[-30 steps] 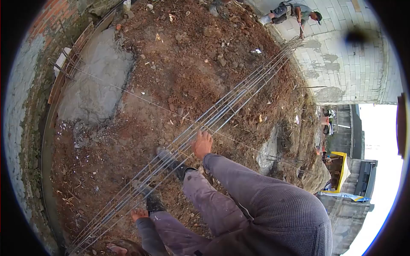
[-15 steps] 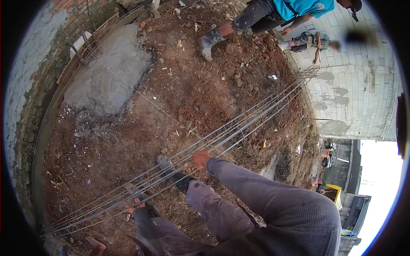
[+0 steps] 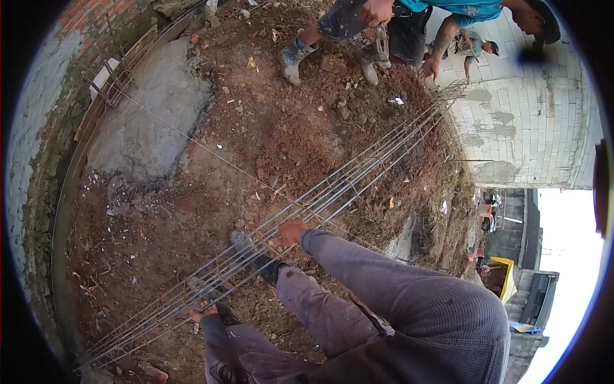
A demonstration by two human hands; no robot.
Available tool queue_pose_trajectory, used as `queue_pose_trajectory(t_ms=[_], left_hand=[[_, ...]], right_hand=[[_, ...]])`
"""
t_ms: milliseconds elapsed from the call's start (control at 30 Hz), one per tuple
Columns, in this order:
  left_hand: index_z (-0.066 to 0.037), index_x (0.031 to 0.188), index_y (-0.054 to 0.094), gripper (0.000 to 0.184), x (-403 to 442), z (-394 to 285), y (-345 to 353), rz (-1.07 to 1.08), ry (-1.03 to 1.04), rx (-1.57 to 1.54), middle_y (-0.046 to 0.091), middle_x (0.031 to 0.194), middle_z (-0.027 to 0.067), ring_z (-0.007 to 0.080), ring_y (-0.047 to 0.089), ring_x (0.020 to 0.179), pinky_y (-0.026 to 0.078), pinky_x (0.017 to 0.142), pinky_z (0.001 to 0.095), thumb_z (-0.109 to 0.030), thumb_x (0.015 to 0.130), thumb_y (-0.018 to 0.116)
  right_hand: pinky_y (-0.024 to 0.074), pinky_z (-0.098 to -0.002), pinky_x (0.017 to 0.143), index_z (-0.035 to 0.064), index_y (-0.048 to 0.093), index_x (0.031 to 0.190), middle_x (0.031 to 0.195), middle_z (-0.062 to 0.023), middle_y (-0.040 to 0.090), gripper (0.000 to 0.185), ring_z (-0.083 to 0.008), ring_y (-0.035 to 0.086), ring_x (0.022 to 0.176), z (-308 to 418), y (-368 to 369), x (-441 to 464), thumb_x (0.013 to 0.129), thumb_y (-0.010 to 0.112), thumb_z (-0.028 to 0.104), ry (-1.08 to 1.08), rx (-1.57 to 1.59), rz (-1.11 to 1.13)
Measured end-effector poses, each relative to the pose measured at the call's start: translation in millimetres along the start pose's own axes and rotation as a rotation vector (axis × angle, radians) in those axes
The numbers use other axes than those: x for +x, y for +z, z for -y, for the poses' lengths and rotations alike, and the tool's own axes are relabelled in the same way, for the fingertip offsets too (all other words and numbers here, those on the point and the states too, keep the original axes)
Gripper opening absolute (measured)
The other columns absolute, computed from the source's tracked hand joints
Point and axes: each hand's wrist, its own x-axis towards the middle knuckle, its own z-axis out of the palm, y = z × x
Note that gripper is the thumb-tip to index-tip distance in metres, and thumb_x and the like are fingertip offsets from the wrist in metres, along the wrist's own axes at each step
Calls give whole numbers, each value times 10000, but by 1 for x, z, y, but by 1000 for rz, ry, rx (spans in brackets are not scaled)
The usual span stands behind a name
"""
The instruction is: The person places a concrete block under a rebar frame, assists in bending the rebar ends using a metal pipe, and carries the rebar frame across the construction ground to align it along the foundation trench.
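A long cage of thin steel rebar [image 3: 348,182] runs diagonally from the lower left to the upper right, across the front of my boots. My right hand [image 3: 291,233] is closed around a near-side bar close to the middle of the cage. Lower left, my left hand [image 3: 204,312] grips the near edge, its fingers partly hidden by the bars. Below the cage are my boot [image 3: 243,243] and my other leg. A thin string [image 3: 220,160] stretches across the cage near my right hand.
A co-worker in blue [image 3: 473,8] bends near the cage's far end, one hand lowered towards it. Another person [image 3: 470,45] is by the block wall [image 3: 531,128]. Wet concrete [image 3: 150,109] lies upper left, beside a board [image 3: 118,80]. Part of someone's bare skin shows bottom left.
My hands have closed on the cage, which has shifted against my boots. The co-worker in blue has come in at the top and bent lower. The view has shifted too.
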Motion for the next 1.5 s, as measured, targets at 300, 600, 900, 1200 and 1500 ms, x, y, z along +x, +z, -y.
queue_pose_trajectory(t_ms=[300,600,900,1200,1500], left_hand=[[-182,1222,468,514,7,-2,-2,50,49,36,587,1004,83,308,610,725,537,762,564,-529,862,588],[-241,1461,284,764,-17,1,5,35,46,-7,307,1478,69,274,455,1202,452,981,547,-521,842,634],[-251,1336,412,602,24,0,-7,-48,26,10,548,1005,91,245,571,811,507,883,533,-518,842,628],[-208,1497,181,878,1,8,-4,124,119,68,247,1522,49,297,314,1367,446,992,568,-523,829,655],[-174,1476,221,716,-14,10,7,-21,115,59,293,1488,77,286,476,1217,525,805,478,-508,921,527]], right_hand=[[364,-517,993,6,689,977,1031,-182,646,738,-371,558,1068,-8,13,13,899,403,682,-23,-26,-63],[387,-514,976,22,696,981,986,-174,658,701,-365,586,1015,-6,20,15,911,411,659,-36,-3,-126],[363,-537,968,13,686,981,961,-185,646,744,-368,578,990,-1,14,8,893,394,691,6,-13,-45],[351,-512,989,11,695,866,867,-158,662,736,-363,598,942,-10,25,19,916,375,671,-46,-1,-122],[347,-510,992,27,693,934,899,-165,654,710,-360,591,950,-12,30,21,918,380,663,-33,12,-170]])
